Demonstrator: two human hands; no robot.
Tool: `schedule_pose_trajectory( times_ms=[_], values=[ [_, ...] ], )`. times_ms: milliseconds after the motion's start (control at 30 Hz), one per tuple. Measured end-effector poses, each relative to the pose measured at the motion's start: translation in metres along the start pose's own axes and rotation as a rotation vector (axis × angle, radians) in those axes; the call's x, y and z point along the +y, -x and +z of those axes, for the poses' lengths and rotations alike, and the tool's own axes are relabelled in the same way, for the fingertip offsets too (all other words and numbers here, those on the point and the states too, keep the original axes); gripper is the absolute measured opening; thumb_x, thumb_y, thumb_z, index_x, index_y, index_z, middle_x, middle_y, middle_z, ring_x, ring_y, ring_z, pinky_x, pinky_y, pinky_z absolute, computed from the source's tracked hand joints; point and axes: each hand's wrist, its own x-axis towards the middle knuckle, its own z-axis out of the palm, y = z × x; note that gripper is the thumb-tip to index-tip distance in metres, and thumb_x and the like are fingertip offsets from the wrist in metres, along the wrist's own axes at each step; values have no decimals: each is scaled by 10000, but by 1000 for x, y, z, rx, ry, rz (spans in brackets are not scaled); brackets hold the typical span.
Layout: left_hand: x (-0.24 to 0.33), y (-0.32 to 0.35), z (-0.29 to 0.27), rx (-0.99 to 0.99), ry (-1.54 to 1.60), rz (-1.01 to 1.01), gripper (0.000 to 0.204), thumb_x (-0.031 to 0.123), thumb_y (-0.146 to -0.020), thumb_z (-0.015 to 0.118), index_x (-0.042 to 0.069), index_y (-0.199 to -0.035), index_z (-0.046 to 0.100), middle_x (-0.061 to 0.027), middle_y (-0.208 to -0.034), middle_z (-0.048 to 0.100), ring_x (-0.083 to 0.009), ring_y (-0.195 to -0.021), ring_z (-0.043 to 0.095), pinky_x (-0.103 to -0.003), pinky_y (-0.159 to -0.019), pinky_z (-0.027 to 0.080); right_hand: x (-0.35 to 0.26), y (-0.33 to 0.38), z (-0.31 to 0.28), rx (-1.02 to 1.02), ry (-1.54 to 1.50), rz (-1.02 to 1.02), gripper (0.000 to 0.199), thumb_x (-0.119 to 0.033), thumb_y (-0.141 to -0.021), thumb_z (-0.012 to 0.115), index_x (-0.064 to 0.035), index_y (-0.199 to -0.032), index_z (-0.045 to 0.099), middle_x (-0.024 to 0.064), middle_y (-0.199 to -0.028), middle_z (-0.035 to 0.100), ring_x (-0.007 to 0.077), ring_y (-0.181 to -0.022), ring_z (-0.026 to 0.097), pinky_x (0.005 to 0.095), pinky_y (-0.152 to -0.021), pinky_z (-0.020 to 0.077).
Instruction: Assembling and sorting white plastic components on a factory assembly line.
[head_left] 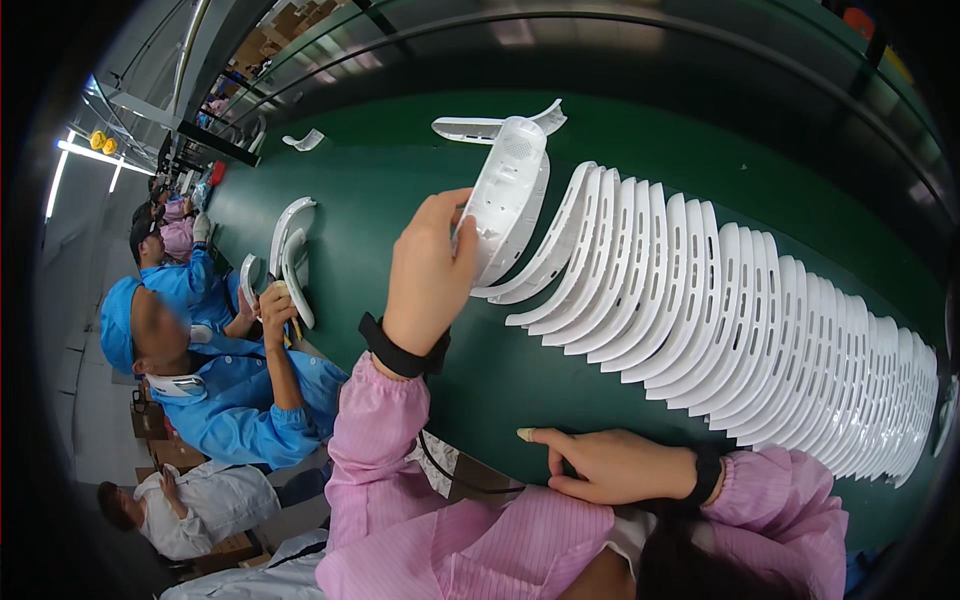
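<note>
Glossy white, the curved shell [508,195] is in the left hand [428,262], thumb on the face turned to the viewer and fingers at its left edge: that grip is narrow and closed around the piece. From the hand it reaches toward one o'clock, its long axis running from about seven to one, dotted patch at the upper end. The row of white shells [690,300] begins just beside it at three o'clock and trails off toward four across the green worktop [360,165]; whether the lower end of the held piece touches the first of them I cannot tell. The right hand [615,466] lies farther off, at five o'clock from the left, its fingers loosely parted with nothing visible in that grip. The left hand is clearly nearer the row's leading end; from the right hand, that end lies toward eleven to twelve.
</note>
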Motion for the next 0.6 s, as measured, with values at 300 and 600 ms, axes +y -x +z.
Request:
schedule_pose_trajectory(
  times_ms=[300,600],
  values=[
    [5,15,13,66,-118,233,226,-2,-850,549,17,-1064,620,-165,-923,613,-368,-815,620,-402,-704,501,0,-1,1,-22,20,-9,619,-163,-902,603,-56,-1437,308,51,-956,642,185,-640,623,323,-617,491],
    [-8,10,9,24,-220,117,230,23,-853,553,41,-1076,602,-150,-894,580,-350,-744,616,-399,-658,511,-1,-3,3,-29,27,-18,625,-144,-904,606,-57,-1443,302,24,-931,634,114,-536,568,266,-532,452]
  ],
)
